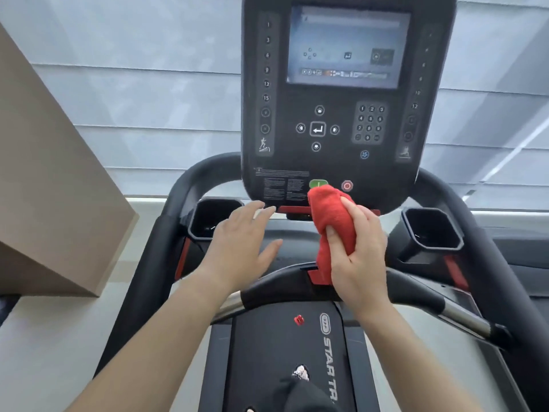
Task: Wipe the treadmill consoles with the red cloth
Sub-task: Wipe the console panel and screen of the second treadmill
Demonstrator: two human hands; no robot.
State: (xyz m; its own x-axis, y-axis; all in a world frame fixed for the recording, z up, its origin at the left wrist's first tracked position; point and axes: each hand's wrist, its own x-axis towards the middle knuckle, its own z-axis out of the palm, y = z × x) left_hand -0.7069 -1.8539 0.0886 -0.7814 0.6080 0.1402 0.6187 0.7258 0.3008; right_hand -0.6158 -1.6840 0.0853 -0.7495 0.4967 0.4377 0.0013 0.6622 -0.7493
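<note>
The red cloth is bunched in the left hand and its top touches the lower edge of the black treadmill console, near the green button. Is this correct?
Not quite: the head view shows the bunched red cloth held in the right hand, not the left. The left hand is open and holds nothing. The rest stands: the cloth's top meets the lower edge of the black treadmill console just under the green button.

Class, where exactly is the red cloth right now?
In the head view, the bunched red cloth sits centre frame, gripped in the right hand, its top against the black treadmill console's lower edge by the green button.
</note>
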